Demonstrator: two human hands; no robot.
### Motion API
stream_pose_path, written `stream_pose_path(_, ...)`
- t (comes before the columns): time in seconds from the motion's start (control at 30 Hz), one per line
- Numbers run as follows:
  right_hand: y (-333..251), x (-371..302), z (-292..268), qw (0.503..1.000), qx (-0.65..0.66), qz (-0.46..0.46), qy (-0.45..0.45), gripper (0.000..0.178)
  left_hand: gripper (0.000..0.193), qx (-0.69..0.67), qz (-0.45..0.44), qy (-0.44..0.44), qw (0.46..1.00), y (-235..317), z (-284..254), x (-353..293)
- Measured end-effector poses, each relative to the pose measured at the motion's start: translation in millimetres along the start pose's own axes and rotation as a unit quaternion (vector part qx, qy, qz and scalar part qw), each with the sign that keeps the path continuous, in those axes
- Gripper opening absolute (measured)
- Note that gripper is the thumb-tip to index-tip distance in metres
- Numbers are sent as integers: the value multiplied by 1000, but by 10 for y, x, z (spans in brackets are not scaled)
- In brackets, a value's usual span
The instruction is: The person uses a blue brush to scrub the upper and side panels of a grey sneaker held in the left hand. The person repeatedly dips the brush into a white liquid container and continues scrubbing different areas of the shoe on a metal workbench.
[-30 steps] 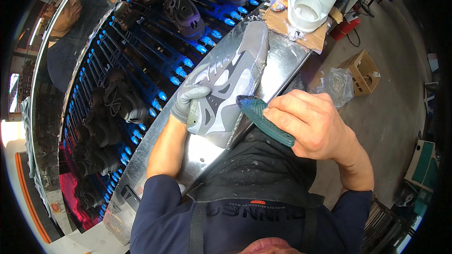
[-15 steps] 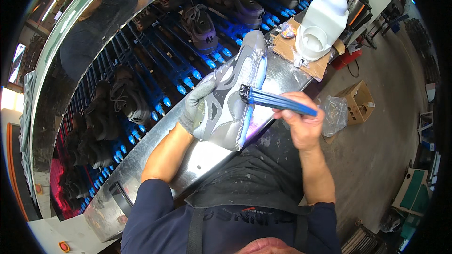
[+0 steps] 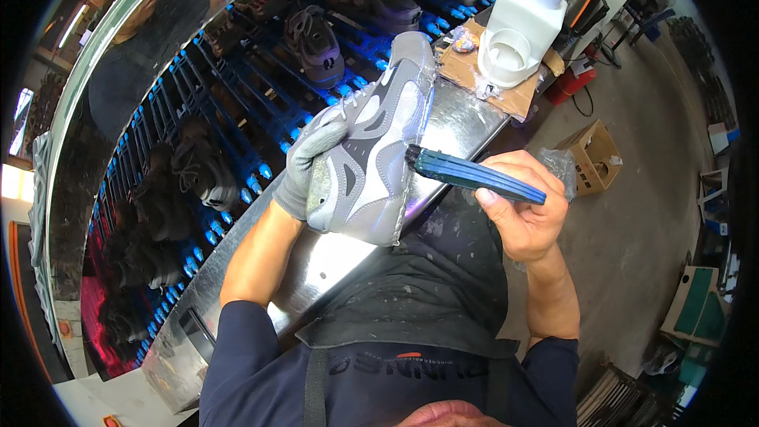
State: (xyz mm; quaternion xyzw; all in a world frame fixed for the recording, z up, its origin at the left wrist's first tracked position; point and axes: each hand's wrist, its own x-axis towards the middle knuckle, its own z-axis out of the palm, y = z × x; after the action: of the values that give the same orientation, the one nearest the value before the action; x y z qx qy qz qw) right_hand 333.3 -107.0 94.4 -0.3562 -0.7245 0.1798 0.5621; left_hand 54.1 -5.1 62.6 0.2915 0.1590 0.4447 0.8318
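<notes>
The metal surface (image 3: 466, 122) runs diagonally in front of me, its far side bordering a rack of dark shoes (image 3: 312, 39) lit blue, its near edge against my apron. The grey shoe (image 3: 379, 142) stands over that near edge, about midway along it, long axis running from the heel nearest me to the toe pointing toward the far right end, where a white plastic jug (image 3: 518, 28) sits on cardboard. My left hand (image 3: 312, 162), in a grey glove, is clamped on the upper from the rack side; the shoe covers its palm. My right hand (image 3: 526, 209), bare, is closed around a blue brush (image 3: 474, 176) held crosswise to the shoe's axis, the dark bristle tip meeting the sole edge on my side. The hands are apart, the shoe between them; the left is on it, the right reaches it only through the brush. The sole face is turned away, and any coating on it cannot be made out.
</notes>
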Motion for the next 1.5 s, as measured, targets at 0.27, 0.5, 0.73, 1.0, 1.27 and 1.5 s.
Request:
stream_pose_path(0.27, -128, 92, -15, 995, -57, -60, -56, 25, 59, 106, 5, 21, 994, 122, 22, -15)
stream_pose_path(0.5, -141, 284, -160, 978, -97, -115, -143, 34, 52, 138, 7, 46, 989, 144, 162, 6)
stream_pose_path(0.73, -101, 342, -282, 979, -36, -70, -186, 29, 54, 148, 9, 52, 988, 118, 43, 37)
stream_pose_path(1.0, 56, 270, -221, 996, 20, 7, -90, 20, 65, 108, 1, 16, 994, 102, 69, 86)
stream_pose_path(1.27, 40, 350, -247, 987, 4, -47, -156, 21, 66, 156, 4, 34, 987, 82, 52, 89)
stream_pose_path(1.5, 149, 346, -407, 986, 30, -31, -163, 19, 62, 169, 10, 43, 985, 73, 22, 132)
